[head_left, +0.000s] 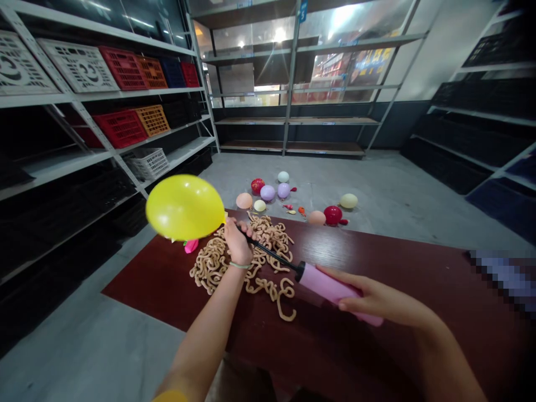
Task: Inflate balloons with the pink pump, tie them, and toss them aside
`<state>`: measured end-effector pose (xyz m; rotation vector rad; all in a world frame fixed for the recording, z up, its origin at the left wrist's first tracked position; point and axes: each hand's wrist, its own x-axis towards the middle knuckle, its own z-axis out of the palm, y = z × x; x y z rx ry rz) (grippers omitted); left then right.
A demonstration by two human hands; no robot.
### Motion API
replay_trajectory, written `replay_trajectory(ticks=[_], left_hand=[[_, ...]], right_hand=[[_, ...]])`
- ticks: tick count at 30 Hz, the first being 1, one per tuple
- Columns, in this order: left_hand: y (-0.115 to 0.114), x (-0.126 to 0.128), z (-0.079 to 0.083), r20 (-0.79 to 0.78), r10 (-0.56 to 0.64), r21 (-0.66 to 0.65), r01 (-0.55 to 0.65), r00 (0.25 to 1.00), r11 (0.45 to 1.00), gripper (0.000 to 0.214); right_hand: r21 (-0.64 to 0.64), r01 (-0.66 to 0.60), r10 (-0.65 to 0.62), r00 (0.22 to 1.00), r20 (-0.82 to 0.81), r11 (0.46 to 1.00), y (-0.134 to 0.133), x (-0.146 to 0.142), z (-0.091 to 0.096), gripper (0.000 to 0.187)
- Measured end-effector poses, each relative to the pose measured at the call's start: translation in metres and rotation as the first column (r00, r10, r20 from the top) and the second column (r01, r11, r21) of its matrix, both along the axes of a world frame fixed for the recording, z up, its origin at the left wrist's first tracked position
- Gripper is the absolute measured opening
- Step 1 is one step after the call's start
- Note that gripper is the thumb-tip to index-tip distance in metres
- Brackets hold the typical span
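Note:
A large yellow balloon (185, 207), blown up, hangs off the left side of my left hand (238, 242). That hand is closed around the balloon's neck and the black end of a balloon pump. My right hand (368, 300) grips the pump's pink barrel (326, 283). Between my hands the black rod of the pump stretches out over the table. Below it lies a heap of tan, curly, worm-like pieces (211, 265) on the dark red-brown table (154, 287). A pink uninflated balloon (191, 246) lies beside the heap, partly under the yellow one.
On the grey floor past the table lie several balloons, among them a dark red one (333, 215), a purple one (267, 193) and a pale green one (348, 201). Shelves with crates (121, 127) stand at left, and more shelving (288, 120) is at the back. A blurred patch (502, 279) covers the table's right end.

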<state>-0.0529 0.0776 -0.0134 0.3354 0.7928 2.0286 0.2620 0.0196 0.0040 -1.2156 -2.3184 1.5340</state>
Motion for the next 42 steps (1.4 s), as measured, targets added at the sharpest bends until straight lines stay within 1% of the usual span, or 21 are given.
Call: replay_trajectory(ticks=[2,5,10,12,15,18,21,24,27,30,33,35,36,37,39,42], left_hand=[[0.0,-0.002,-0.001,0.01,0.021,-0.012,-0.021,1.0,1.0,0.032],[-0.001,0.003,-0.003,0.003,0.023,-0.036,-0.023,1.0,0.999,0.031],[-0.004,0.021,-0.008,-0.05,-0.072,-0.032,0.07,0.996,0.997,0.03],[-0.004,0.024,-0.01,-0.046,-0.103,-0.035,0.101,0.994,0.994,0.03],[-0.003,0.025,-0.012,-0.013,-0.132,-0.048,0.131,0.991,0.99,0.029],[0.0,0.022,-0.01,0.021,-0.135,-0.061,0.136,0.991,0.989,0.027],[0.005,0.016,-0.011,0.039,-0.116,-0.064,0.118,0.992,0.991,0.025],[0.01,0.012,-0.015,0.043,-0.115,-0.071,0.117,0.992,0.991,0.023],[0.013,0.013,-0.021,0.018,-0.103,-0.093,0.105,0.994,0.99,0.022],[0.011,0.02,-0.026,-0.015,-0.134,-0.104,0.132,0.991,0.986,0.026],[0.007,0.03,-0.028,-0.036,-0.197,-0.122,0.191,0.98,0.974,0.029],[0.006,0.034,-0.029,-0.046,-0.23,-0.15,0.221,0.972,0.964,0.029],[0.006,0.036,-0.029,-0.048,-0.243,-0.159,0.233,0.969,0.959,0.028],[0.006,0.037,-0.029,-0.047,-0.252,-0.163,0.241,0.967,0.957,0.027],[0.008,0.036,-0.029,-0.037,-0.26,-0.155,0.252,0.965,0.955,0.027],[0.013,0.033,-0.027,-0.014,-0.249,-0.135,0.245,0.968,0.96,0.026]], right_hand=[[0.032,0.006,-0.005,1.0,-0.025,0.999,-0.001,-0.007,-0.001,0.076],[0.08,0.013,-0.008,0.998,-0.054,0.997,-0.003,-0.027,-0.004,0.076],[0.173,0.076,-0.063,0.995,-0.081,0.982,-0.009,-0.066,-0.018,0.078],[0.185,0.092,-0.081,0.994,-0.07,0.978,-0.01,-0.075,-0.023,0.08],[0.133,0.055,-0.049,0.998,-0.046,0.99,-0.01,-0.071,-0.02,0.084],[0.058,-0.011,0.013,0.999,-0.036,0.998,-0.008,-0.045,-0.007,0.083],[-0.006,-0.043,0.043,0.999,0.011,0.999,-0.006,-0.015,0.004,0.081],[-0.005,-0.044,0.044,0.998,0.037,0.999,-0.006,-0.003,0.007,0.079],[0.05,-0.021,0.021,1.0,0.01,0.999,-0.006,-0.016,0.002,0.078],[0.115,0.015,-0.014,1.0,-0.01,0.993,-0.008,-0.044,-0.007,0.079],[0.196,0.108,-0.109,0.994,-0.006,0.975,-0.013,-0.073,-0.019,0.078],[0.21,0.179,-0.179,0.984,-0.018,0.961,-0.016,-0.087,-0.026,0.079],[0.206,0.192,-0.192,0.981,-0.022,0.96,-0.016,-0.091,-0.028,0.08],[0.197,0.19,-0.19,0.982,-0.02,0.962,-0.016,-0.092,-0.029,0.082],[0.178,0.146,-0.149,0.989,-0.001,0.973,-0.015,-0.086,-0.027,0.084],[0.157,0.071,-0.076,0.997,0.029,0.985,-0.013,-0.062,-0.016,0.085]])
